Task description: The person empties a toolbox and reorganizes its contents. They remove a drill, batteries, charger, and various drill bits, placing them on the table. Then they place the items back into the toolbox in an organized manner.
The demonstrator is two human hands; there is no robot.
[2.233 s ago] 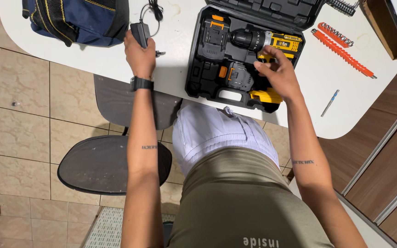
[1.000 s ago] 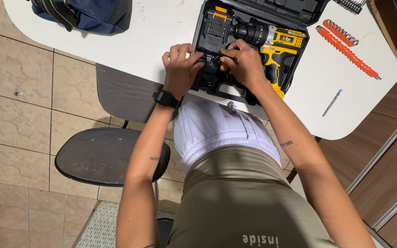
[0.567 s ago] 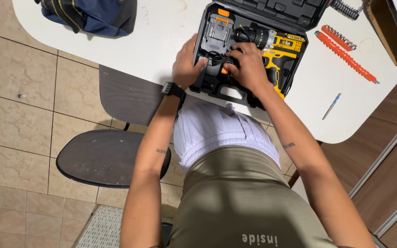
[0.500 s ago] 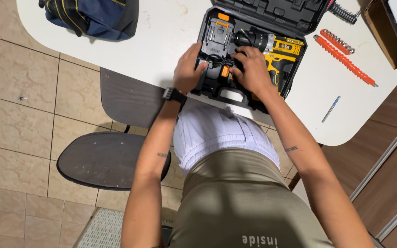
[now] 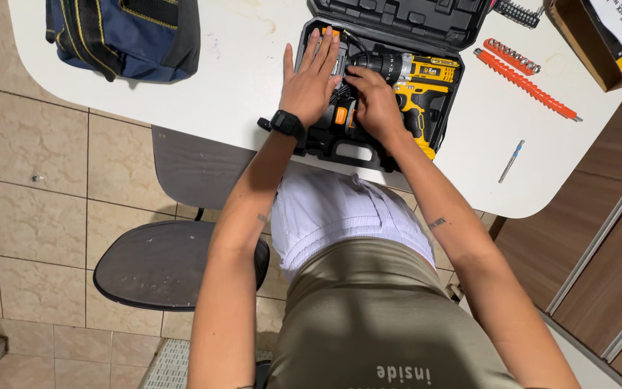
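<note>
Inside moulded black case (image 5: 325, 140), flat left hand (image 5: 309, 75), yellow drill (image 5: 415, 79)

Overhead view of a white table (image 5: 239, 86) carrying an open black tool case (image 5: 368, 79). The left hand (image 5: 309, 75) lies flat, fingers (image 5: 323, 47) extended, over the case's left compartment; a black watch (image 5: 286, 122) sits on its wrist. The right hand (image 5: 374, 104) rests curled just beside it, against the yellow-and-black drill (image 5: 415, 79) seated in the case. To the right lie an orange bit strip (image 5: 527, 85) and a loose drill bit (image 5: 510, 160). A blue bag (image 5: 124, 36) sits at the table's left; a dark stool (image 5: 174, 263) stands below.
</note>
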